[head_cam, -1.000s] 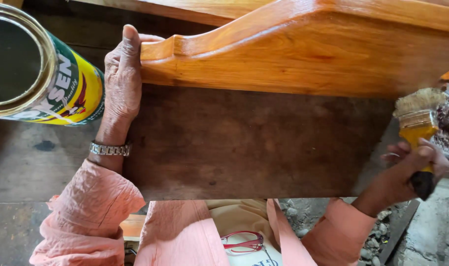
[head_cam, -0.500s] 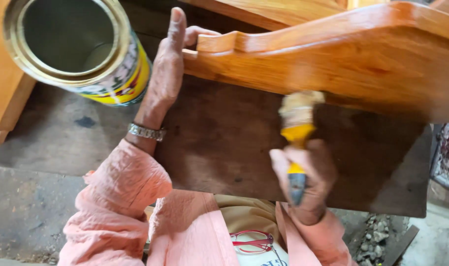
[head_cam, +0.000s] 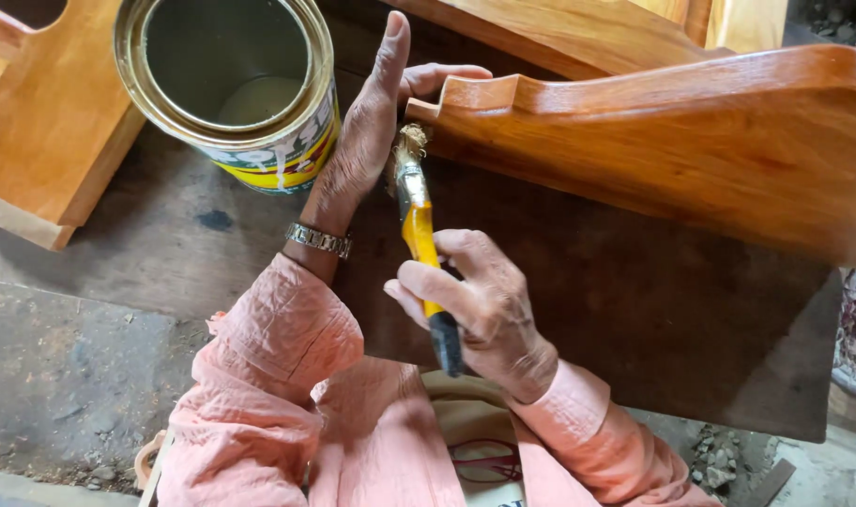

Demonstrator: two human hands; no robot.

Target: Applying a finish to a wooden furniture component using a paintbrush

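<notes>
- Two hands work close together at the near end of a carved wooden piece (head_cam: 691,141), glossy orange-brown, which runs off to the right of both hands.
- Left hand (head_cam: 367,141): held open and flat, fingers straight and together, pointing away from the person. Its palm side faces the end of the wooden piece, and the thumb curls over that end's top corner, touching it. A metal wristband (head_cam: 319,240) sits at the wrist, above a pink sleeve (head_cam: 278,376).
- Right hand (head_cam: 484,305): closed around the yellow and black handle of a paintbrush (head_cam: 419,221), fingers wrapped narrow, thumb along the handle. The brush points away from the person; its pale bristles meet the end of the wooden piece, just beside the left palm.
- Open tin can (head_cam: 229,89), yellow on its side, stands just left of the left hand, near but not touching; a pale pool of liquid lies low inside it.
- Another wooden part (head_cam: 57,131) lies further left of the can, cut off by the frame edge.
- Dark worn board (head_cam: 634,319) lies under both hands and under the carved piece.
- Hard to make out: whether the left palm actually presses the wood, since the hand's back hides the contact. The bristle tips are partly hidden between palm and wood. The carved piece's far right end is out of frame.
</notes>
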